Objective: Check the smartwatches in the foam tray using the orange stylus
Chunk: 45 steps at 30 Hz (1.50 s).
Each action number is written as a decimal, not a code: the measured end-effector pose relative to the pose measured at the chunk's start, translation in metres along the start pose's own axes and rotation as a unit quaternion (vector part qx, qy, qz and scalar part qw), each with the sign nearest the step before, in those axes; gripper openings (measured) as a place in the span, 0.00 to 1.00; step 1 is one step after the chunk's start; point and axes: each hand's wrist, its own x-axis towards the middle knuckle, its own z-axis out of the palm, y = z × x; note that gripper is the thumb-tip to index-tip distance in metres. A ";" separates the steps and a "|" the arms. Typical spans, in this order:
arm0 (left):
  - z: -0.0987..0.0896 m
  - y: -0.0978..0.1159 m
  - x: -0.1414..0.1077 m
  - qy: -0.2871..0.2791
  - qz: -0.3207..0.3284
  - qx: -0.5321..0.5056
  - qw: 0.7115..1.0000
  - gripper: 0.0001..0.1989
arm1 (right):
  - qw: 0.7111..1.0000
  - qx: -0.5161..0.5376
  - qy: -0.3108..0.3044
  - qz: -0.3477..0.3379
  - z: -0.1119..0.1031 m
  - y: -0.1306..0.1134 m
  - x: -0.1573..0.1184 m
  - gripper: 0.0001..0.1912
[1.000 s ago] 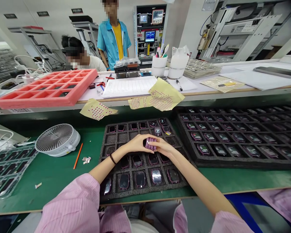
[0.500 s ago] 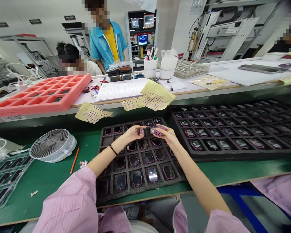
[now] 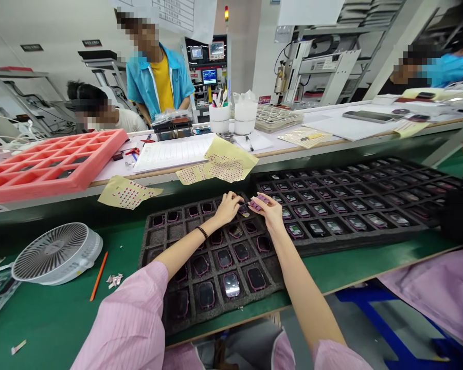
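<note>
A black foam tray [image 3: 200, 311] on the green bench holds watch-like devices with dark screens and purple rims, such as one device [image 3: 256, 278] near its front. My left hand [image 3: 228, 208] is over the far right part of this tray, fingers bent and pinched together. Its fingertips meet a small dark item [image 3: 244, 208]; whether they grip it or only touch it is hidden. Close beside it, my right hand [image 3: 270, 211] is closed around several small purple pieces [image 3: 258, 202], held just above the tray's far right edge.
A second black foam tray [image 3: 312, 245] full of similar devices lies to the right. On the left are a white fan [image 3: 57, 254], an orange stick [image 3: 99, 276] and paper scraps [image 3: 114, 280]. Yellow sticker sheets [image 3: 231, 160] hang from the shelf edge, near a pink foam tray [image 3: 57, 187]. Co-workers are beyond.
My left hand has moved from holding a small purple piece to reaching down at the tray's far right compartments. My right hand still holds purple pieces. The camera view has turned right.
</note>
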 end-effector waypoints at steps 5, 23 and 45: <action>0.015 -0.002 0.009 -0.034 0.097 0.152 0.983 0.10 | 1.000 -0.001 0.003 0.004 0.001 -0.001 0.000 0.25; 0.023 -0.021 0.006 -0.028 0.132 0.411 0.901 0.10 | 1.000 -0.015 -0.014 0.019 -0.003 0.009 -0.002 0.25; 0.023 -0.019 0.002 -0.014 0.111 0.447 0.888 0.09 | 1.000 -0.012 0.004 0.028 0.001 0.011 -0.005 0.26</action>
